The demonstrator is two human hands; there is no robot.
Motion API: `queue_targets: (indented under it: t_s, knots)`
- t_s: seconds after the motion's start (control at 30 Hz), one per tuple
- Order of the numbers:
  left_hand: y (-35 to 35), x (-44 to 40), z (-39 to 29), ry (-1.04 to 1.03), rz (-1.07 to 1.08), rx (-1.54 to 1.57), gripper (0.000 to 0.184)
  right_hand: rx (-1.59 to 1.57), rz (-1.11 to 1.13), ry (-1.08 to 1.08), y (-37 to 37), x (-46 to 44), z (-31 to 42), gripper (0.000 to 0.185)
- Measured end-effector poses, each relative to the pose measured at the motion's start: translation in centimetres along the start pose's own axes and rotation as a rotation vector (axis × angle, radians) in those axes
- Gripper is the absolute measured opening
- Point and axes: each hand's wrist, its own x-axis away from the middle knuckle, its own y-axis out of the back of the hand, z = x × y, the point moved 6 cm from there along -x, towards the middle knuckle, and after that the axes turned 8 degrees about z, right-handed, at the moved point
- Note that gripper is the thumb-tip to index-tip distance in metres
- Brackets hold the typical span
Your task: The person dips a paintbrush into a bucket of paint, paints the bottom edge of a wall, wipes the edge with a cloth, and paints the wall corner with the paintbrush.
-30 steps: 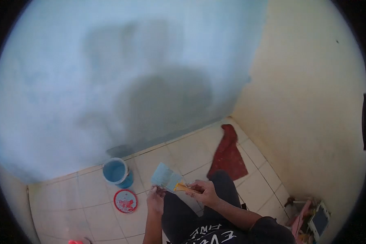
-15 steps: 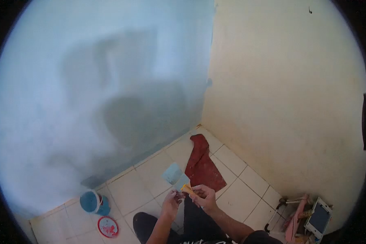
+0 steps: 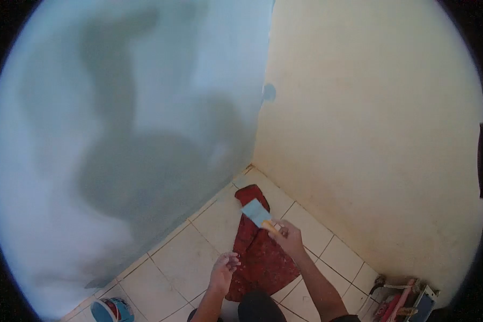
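Observation:
A putty knife [image 3: 256, 213] with a light blue-grey blade and an orange-yellow handle is in my right hand [image 3: 288, 236], its fingers closed round the handle. The blade points up and left, above a dark red cloth [image 3: 268, 263] spread on the floor. Lower and to the left, my left hand [image 3: 223, 269] is beside the cloth's left edge. Its fingers are loosely bent and apart, with nothing visible in them. Whitish smears mark those fingertips.
A freshly blue wall [image 3: 209, 134] meets a cream wall [image 3: 370, 134] at the corner, with a blue patch [image 3: 269, 93] on the cream side. At lower left stands a blue paint bucket [image 3: 111, 310]. Pink and white items [image 3: 405, 300] lie at lower right on the tiles [image 3: 182, 257].
My right hand has moved up and away from my left, carrying the putty knife over the cloth. My left hand's fingers have loosened. The view has shifted, and the red lid has left it.

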Motion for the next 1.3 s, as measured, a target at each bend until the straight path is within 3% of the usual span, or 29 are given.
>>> queue_targets:
  t_s: [0.1,0.2,0.43,0.77,0.87,1.1,1.3]
  knots:
    - [0.9,-4.0,0.2,-0.001,0.014,-0.028,0.028,-0.121,-0.019,0.125,-1.5,-7.9,-6.0,0.035]
    - [1.4,-7.1,0.8,0.012,0.025,-0.040,0.029,-0.014,-0.038,0.094,-3.2,-14.7,-11.1,0.031]
    - [3.9,-12.8,-0.3,0.074,0.015,-0.033,0.030,0.155,-0.015,0.118,-5.7,-23.5,-13.6,0.034]
    - [5.7,-16.2,0.2,0.091,-0.058,0.001,0.034,0.190,-0.065,0.170,-5.9,-27.9,-17.4,0.033]
    - [5.1,-16.9,0.6,0.042,0.019,0.092,0.035,0.192,-0.064,0.191,-6.0,-28.8,-18.4,0.031]
    - [3.7,-18.5,-0.1,0.032,-0.007,0.040,0.038,0.159,0.083,0.080,-5.0,-29.2,-16.3,0.029]
    - [4.2,-18.2,0.4,0.051,0.003,0.036,0.037,0.117,0.030,0.118,-5.9,-29.6,-17.2,0.029]
